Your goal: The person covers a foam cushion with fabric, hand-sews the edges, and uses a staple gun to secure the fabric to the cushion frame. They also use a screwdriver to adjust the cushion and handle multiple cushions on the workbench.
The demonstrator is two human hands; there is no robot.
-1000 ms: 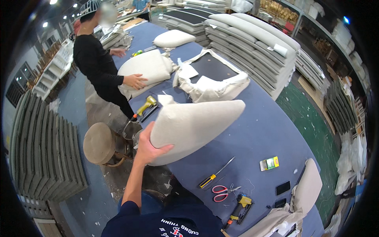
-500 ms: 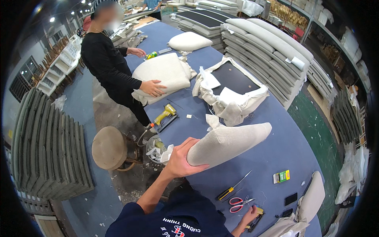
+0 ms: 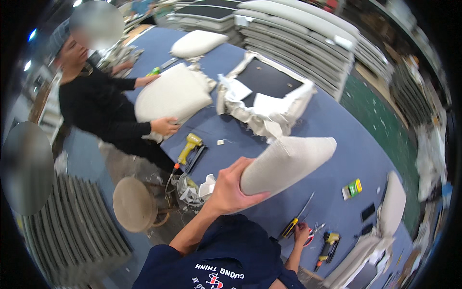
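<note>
My left hand grips one edge of a padded cream cushion, holding it tilted above the blue table. Loose fabric sticks up at the cushion's far corner. Down at the table's near side, my right hand is at the scissors, partly covering their red handles. Its fingers lie close beside the yellow-and-black handle of a screwdriver. Whether they grip either tool is not clear. A yellow-and-black staple gun lies to the right of that hand.
Across the table a person in black handles another cushion. A second staple gun, an unfinished seat, a small green-yellow box and a phone lie on the table. A stool stands left; cushions are stacked behind.
My right hand has left the near staple gun and moved left to the scissors and screwdriver. The cushion stays in my left hand. The view has shifted, and the co-worker's hands have moved on their cushion.
</note>
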